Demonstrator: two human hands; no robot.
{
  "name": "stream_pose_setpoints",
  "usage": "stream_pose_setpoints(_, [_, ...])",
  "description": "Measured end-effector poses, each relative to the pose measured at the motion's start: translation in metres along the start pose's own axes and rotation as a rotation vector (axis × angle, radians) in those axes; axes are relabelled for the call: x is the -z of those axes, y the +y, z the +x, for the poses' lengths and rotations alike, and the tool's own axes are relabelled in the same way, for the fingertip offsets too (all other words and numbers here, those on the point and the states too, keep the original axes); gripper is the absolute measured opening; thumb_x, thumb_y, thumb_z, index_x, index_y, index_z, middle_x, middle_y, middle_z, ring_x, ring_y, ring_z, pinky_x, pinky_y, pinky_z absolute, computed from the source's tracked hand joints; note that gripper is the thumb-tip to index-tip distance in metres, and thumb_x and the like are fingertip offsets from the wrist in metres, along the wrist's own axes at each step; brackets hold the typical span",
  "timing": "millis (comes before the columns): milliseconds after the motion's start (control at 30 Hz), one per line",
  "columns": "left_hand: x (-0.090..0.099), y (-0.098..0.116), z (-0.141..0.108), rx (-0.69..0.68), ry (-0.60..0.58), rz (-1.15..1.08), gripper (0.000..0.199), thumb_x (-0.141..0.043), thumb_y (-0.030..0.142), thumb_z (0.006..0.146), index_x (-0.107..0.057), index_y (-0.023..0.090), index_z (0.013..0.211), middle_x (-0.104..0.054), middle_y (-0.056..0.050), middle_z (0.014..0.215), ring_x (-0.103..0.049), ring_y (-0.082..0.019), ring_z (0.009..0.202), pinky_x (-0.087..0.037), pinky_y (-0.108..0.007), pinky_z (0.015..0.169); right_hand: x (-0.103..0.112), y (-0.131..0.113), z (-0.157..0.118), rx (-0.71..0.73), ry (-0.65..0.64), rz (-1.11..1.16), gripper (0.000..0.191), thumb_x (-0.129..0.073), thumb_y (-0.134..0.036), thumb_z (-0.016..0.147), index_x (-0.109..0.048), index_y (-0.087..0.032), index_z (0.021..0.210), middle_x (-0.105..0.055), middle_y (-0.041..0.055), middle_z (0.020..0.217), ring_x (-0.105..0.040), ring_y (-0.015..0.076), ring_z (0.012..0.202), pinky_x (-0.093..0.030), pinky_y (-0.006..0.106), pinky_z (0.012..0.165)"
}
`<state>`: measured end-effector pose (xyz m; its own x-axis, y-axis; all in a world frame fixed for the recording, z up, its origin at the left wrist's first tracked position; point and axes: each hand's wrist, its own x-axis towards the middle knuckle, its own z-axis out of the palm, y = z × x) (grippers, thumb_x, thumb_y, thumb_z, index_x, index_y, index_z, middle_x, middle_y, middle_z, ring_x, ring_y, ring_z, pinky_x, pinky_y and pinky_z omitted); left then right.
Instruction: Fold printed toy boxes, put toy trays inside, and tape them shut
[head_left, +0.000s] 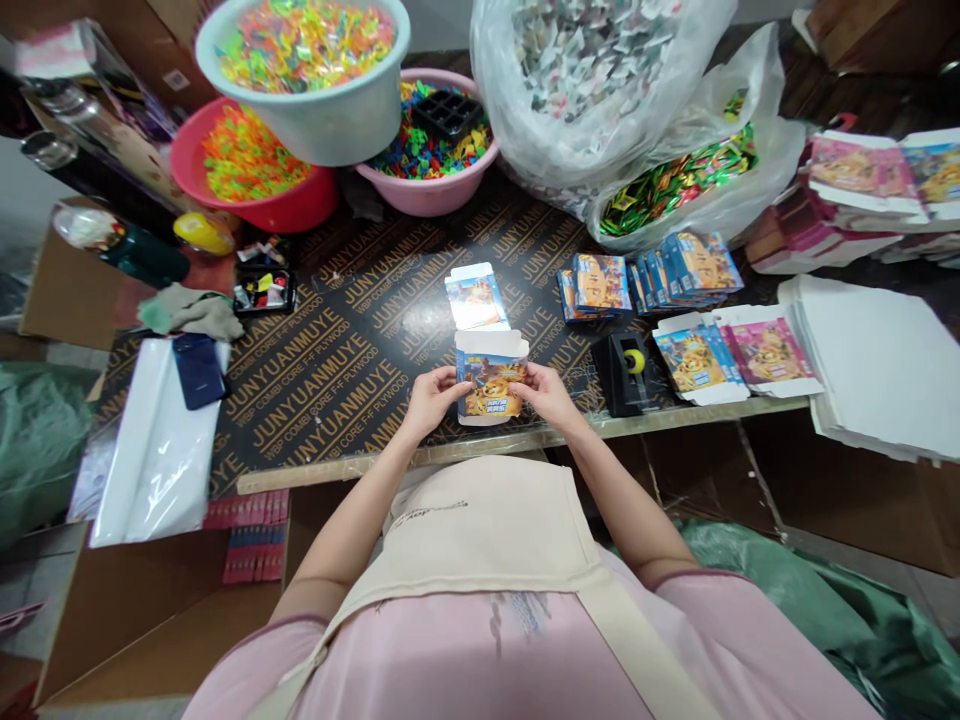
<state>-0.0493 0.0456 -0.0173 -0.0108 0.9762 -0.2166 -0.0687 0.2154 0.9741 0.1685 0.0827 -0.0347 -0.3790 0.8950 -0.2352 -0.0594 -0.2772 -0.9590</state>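
Between my two hands is a small printed carton [493, 385], blue and yellow, with its white end flaps sticking out at top and bottom. My left hand [435, 400] pinches its left edge, thumb on the printed front. On the opposite edge, my right hand [550, 397] grips it the same way. Just beyond it lies another unfolded carton [477, 298] with white flaps. To the right of my right hand stands a black tape dispenser [626, 372] with a yellow core. The fingers behind the carton are hidden.
Closed small boxes [652, 280] sit right of centre, near flat cartons [694, 355] and white sheets [885, 360]. Tubs of small plastic pieces, including a pale blue tub [322, 120], and a clear bag [592, 150] line the back. A phone [199, 371] lies at left.
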Motion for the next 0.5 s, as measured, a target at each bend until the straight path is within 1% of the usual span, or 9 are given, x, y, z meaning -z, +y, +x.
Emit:
stream_pose_setpoints(67, [-0.001, -0.003, -0.001, -0.017, -0.009, -0.008, 0.040, -0.083, 0.047, 0.064, -0.076, 0.015, 0.086, -0.077, -0.005, 0.082, -0.072, -0.021, 0.077, -0.060, -0.034, 0.077, -0.001, -0.005, 0.000, 0.000, -0.004, 0.012, 0.051, -0.089, -0.051, 0.059, -0.073, -0.022, 0.097, -0.078, 0.0038, 0.098, -0.072, 0.0241, 0.092, -0.057, 0.041, 0.091])
stream_pose_setpoints(133, [-0.003, -0.008, -0.002, -0.037, -0.032, -0.011, 0.042, -0.082, 0.048, 0.066, -0.077, 0.015, 0.092, -0.078, -0.006, 0.088, -0.073, -0.023, 0.084, -0.060, -0.037, 0.083, -0.005, -0.010, 0.000, 0.036, 0.007, 0.057, 0.057, -0.088, -0.054, 0.060, -0.071, -0.023, 0.105, -0.076, 0.0042, 0.107, -0.070, 0.0243, 0.102, -0.054, 0.040, 0.098])
stream_pose_setpoints(200, [-0.005, -0.014, -0.002, -0.047, -0.047, -0.009, 0.043, -0.081, 0.047, 0.067, -0.077, 0.015, 0.095, -0.079, -0.007, 0.093, -0.073, -0.024, 0.088, -0.059, -0.039, 0.087, -0.011, -0.013, 0.002, 0.080, 0.070, 0.143, 0.058, -0.081, -0.063, 0.066, -0.070, -0.025, 0.108, -0.075, 0.0040, 0.113, -0.066, 0.0245, 0.114, -0.051, 0.040, 0.104])
stream_pose_setpoints(233, [-0.007, -0.018, -0.001, -0.047, -0.042, -0.015, 0.044, -0.082, 0.047, 0.066, -0.077, 0.016, 0.096, -0.079, -0.007, 0.095, -0.073, -0.025, 0.090, -0.058, -0.040, 0.089, -0.014, -0.013, 0.003, 0.090, 0.115, 0.191, 0.057, -0.075, -0.068, 0.070, -0.070, -0.025, 0.106, -0.075, 0.0038, 0.112, -0.064, 0.0246, 0.118, -0.050, 0.040, 0.106])
stream_pose_setpoints(300, [-0.011, -0.024, 0.000, -0.046, 0.002, -0.059, 0.048, -0.084, 0.048, 0.063, -0.077, 0.016, 0.098, -0.079, -0.008, 0.100, -0.072, -0.026, 0.093, -0.057, -0.042, 0.092, -0.020, -0.010, 0.005, 0.085, 0.213, 0.266, 0.054, -0.069, -0.071, 0.074, -0.070, -0.024, 0.100, -0.076, 0.0032, 0.108, -0.063, 0.0246, 0.120, -0.051, 0.040, 0.105])
stream_pose_setpoints(400, [-0.023, -0.028, -0.003, -0.039, 0.098, -0.214, 0.055, -0.087, 0.051, 0.057, -0.076, 0.019, 0.101, -0.078, -0.007, 0.104, -0.072, -0.025, 0.099, -0.053, -0.043, 0.098, -0.026, 0.000, 0.005, 0.080, 0.352, 0.286, 0.044, -0.073, -0.064, 0.072, -0.067, -0.025, 0.091, -0.076, 0.0011, 0.100, -0.065, 0.0233, 0.114, -0.053, 0.037, 0.101])
stream_pose_setpoints(433, [-0.030, -0.029, -0.005, -0.035, 0.131, -0.277, 0.055, -0.086, 0.055, 0.058, -0.077, 0.019, 0.099, -0.078, -0.007, 0.104, -0.071, -0.025, 0.101, -0.053, -0.042, 0.099, -0.029, 0.003, 0.004, 0.089, 0.393, 0.272, 0.041, -0.074, -0.062, 0.071, -0.066, -0.026, 0.089, -0.075, 0.0007, 0.098, -0.065, 0.0230, 0.111, -0.053, 0.037, 0.099])
stream_pose_setpoints(500, [-0.043, -0.027, -0.012, -0.014, 0.203, -0.378, 0.053, -0.078, 0.066, 0.064, -0.077, 0.020, 0.090, -0.079, -0.006, 0.099, -0.071, -0.024, 0.102, -0.053, -0.040, 0.098, -0.034, 0.008, -0.001, 0.115, 0.456, 0.224, 0.039, -0.069, -0.063, 0.074, -0.065, -0.026, 0.087, -0.074, 0.0012, 0.094, -0.066, 0.0233, 0.107, -0.054, 0.037, 0.095])
